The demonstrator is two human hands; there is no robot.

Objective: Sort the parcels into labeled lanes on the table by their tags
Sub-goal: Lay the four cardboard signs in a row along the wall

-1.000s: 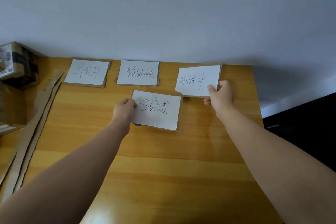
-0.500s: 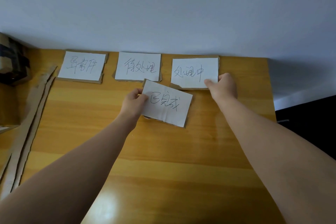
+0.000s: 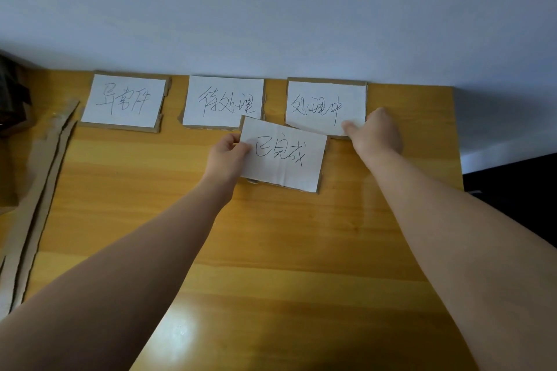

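Three handwritten lane labels on cardboard lie in a row along the table's far edge: the left label (image 3: 125, 101), the middle label (image 3: 223, 102) and the right label (image 3: 324, 107). My right hand (image 3: 375, 134) pinches the right label at its lower right corner. My left hand (image 3: 227, 156) grips the left edge of a fourth label (image 3: 286, 156), held just in front of the row and overlapping the corners of the middle and right labels. No parcel shows clearly on the table.
The wooden table (image 3: 271, 250) stands against a pale wall. Long cardboard strips (image 3: 39, 190) lie along the left side, and a dark taped box (image 3: 12, 93) sits at the far left corner. The table's right edge drops to a dark floor.
My right hand has moved its label back to the wall, in line with the other two. My left hand has carried the fourth label forward and to the right, so it overlaps the row.
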